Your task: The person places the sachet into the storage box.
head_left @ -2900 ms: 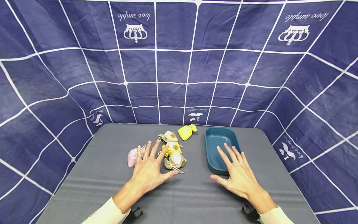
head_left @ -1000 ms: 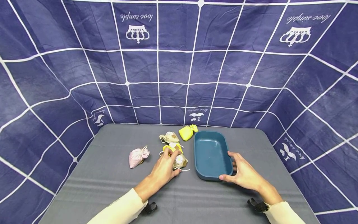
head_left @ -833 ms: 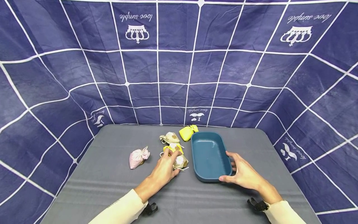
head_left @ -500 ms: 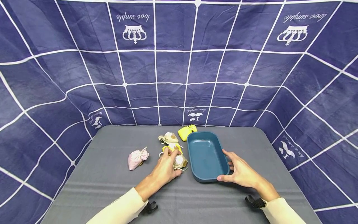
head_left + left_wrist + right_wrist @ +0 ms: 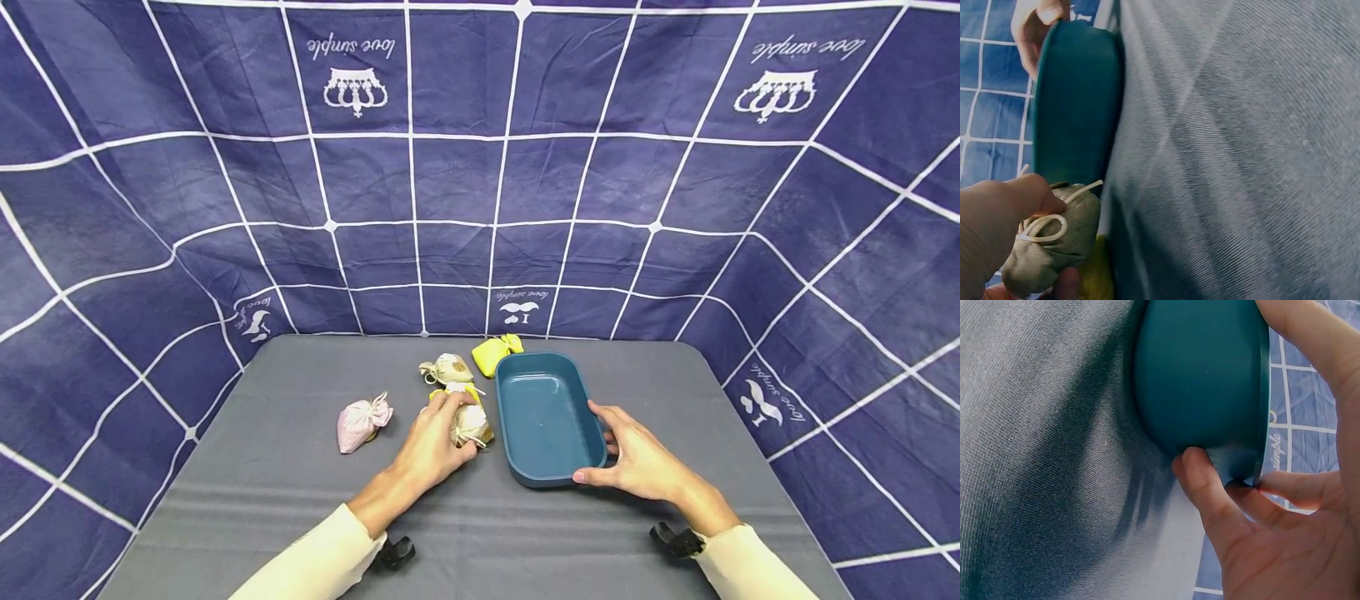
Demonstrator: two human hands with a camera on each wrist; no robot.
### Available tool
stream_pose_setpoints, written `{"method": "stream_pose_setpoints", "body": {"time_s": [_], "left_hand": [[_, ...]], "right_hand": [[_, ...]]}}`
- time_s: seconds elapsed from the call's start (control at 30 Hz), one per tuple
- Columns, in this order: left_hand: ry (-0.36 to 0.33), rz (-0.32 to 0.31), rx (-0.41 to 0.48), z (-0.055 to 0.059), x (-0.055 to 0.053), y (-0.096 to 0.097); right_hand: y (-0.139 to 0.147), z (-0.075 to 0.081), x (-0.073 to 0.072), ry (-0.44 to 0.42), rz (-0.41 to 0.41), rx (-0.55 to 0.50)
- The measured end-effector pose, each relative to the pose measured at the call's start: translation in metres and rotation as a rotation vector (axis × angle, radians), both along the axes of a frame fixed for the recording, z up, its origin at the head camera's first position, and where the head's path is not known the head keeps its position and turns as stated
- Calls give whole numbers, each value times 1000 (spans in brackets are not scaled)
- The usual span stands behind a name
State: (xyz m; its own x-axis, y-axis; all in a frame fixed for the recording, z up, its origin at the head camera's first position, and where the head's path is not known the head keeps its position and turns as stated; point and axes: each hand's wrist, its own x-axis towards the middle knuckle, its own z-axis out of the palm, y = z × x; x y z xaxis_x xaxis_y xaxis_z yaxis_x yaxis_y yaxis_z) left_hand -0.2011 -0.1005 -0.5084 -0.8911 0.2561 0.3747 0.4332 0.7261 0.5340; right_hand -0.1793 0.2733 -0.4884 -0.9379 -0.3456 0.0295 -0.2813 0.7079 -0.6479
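My left hand (image 5: 427,443) grips a small beige drawstring pouch (image 5: 471,425); the left wrist view has my thumb and fingers around the pouch (image 5: 1069,240), its cord loop showing. Just behind it lies a yellow pouch with white trim (image 5: 463,387), partly covered by my fingers. At the right, my right hand (image 5: 637,457) holds the near right corner of a deep teal tray (image 5: 546,433), which has nothing in it. The right wrist view shows my fingers against the tray's outer wall (image 5: 1200,381).
Another beige pouch (image 5: 448,368) lies farther back, with a plain yellow pouch (image 5: 491,357) beside the tray's far left corner. A pink pouch (image 5: 362,425) rests at the left. Grey cloth (image 5: 480,542) covers the table, and a blue checked curtain (image 5: 457,179) surrounds it.
From hovering with spread fingers, my left hand has come down onto the near beige pouch and taken hold of it. My right hand has gripped the tray and slid it left, toward the pouches.
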Motion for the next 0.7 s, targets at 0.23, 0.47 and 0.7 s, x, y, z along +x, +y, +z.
{"method": "stream_pose_setpoints", "body": {"time_s": [0.23,0.47,0.7], "left_hand": [[48,12,73,15,-9,-4],[55,-23,114,35,-21,5],[40,-54,117,53,-36,26]], "right_hand": [[2,-2,0,19,3,-19],[3,0,0,24,16,-8],[2,-1,-3,21,33,-5]]}}
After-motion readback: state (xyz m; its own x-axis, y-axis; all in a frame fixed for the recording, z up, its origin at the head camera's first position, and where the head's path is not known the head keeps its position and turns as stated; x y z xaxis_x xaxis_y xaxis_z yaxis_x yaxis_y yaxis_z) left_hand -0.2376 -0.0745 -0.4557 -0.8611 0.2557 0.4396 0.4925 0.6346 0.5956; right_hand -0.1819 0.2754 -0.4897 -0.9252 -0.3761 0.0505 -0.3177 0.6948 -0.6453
